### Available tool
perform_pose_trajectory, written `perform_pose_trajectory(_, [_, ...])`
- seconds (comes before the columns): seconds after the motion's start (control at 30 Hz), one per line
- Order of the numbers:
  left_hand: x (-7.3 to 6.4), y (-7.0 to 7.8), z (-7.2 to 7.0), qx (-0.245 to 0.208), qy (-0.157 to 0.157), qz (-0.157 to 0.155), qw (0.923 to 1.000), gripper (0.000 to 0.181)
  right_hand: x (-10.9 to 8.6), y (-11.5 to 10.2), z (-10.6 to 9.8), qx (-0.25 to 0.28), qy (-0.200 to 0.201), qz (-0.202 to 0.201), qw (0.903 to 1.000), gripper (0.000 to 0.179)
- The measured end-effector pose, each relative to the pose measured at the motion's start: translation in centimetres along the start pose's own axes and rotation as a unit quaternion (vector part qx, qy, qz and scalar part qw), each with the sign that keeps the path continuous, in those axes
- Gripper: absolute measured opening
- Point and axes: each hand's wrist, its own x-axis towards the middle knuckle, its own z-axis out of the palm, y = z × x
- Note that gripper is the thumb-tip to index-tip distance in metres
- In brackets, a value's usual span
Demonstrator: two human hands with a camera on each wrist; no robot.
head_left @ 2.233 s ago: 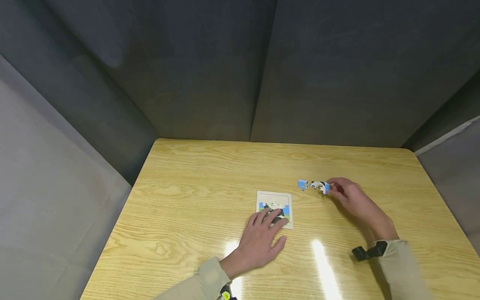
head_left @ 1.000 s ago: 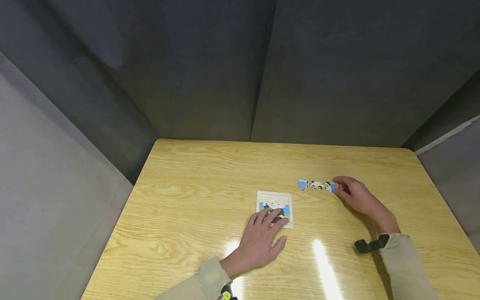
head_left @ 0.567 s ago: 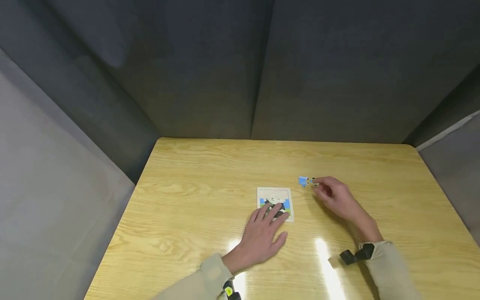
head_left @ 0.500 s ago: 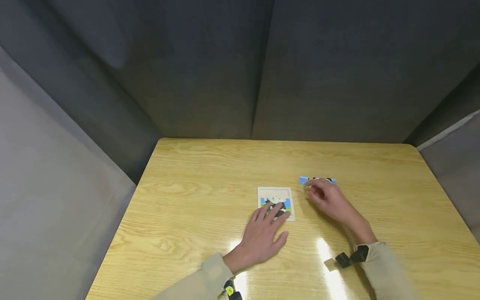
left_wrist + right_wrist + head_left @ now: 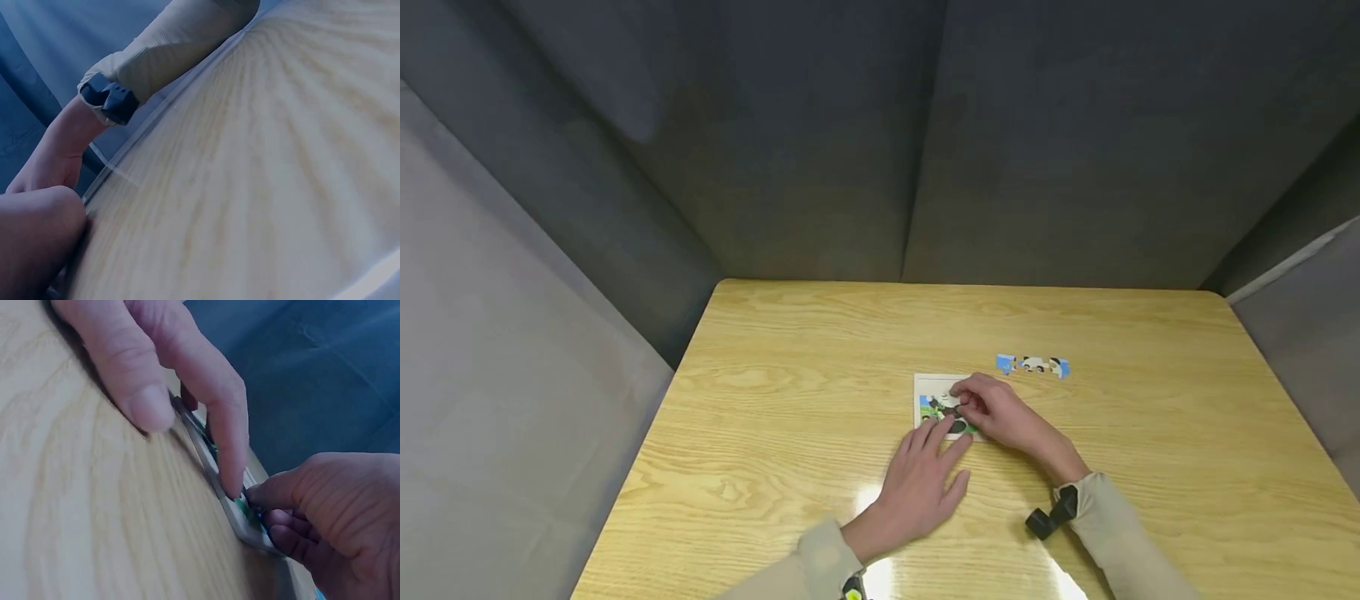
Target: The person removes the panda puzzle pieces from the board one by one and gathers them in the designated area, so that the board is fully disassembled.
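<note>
First, the fingers (image 5: 942, 434) of the left hand (image 5: 917, 487) are extended and spread, tips resting on the near part of the puzzle board (image 5: 917, 392); they grasp nothing. The right hand (image 5: 1011, 419) meets the board's right side with its fingers bent; whether they pinch a piece there cannot be told.

The board lies flat on the table, near edge toward the person, its panda picture partly covered by both hands. Its upper area shows pale inside the rim. A row of loose puzzle pieces (image 5: 1032, 363) lies beyond it to the right, apart from the board.

Handling, as judged by eye: board and pieces should be light, thin and fairly stiff, with smooth faces that may slide. Interlocking tabs are probably the weakest points. Take a piece by opposite edges between thumb and forefinger; steady the board at its rim.

A dark device (image 5: 1052, 515) is strapped at the right wrist, over the cuff of a beige sleeve (image 5: 1112, 525).

The table (image 5: 812, 358) has a light wood-grain top with bright reflections at the near side. Dark curtains (image 5: 775, 167) stand behind it; a pale grey panel (image 5: 512, 333) flanks the left.
</note>
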Motion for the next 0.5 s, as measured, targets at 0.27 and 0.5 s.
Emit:
perform_pose_trajectory(0.27, [-0.3,0.0,0.0,0.013,0.01,-0.004,0.9999,0.049,1.6,-0.7,0.3,-0.011,-0.038,-0.008,0.9992,0.029])
perform_pose_trajectory(0.5, [-0.7,-0.1,0.4,0.025,0.012,0.003,0.9996,0.051,2.1,-1.2,1.9,-0.005,-0.03,0.028,0.9992,0.019])
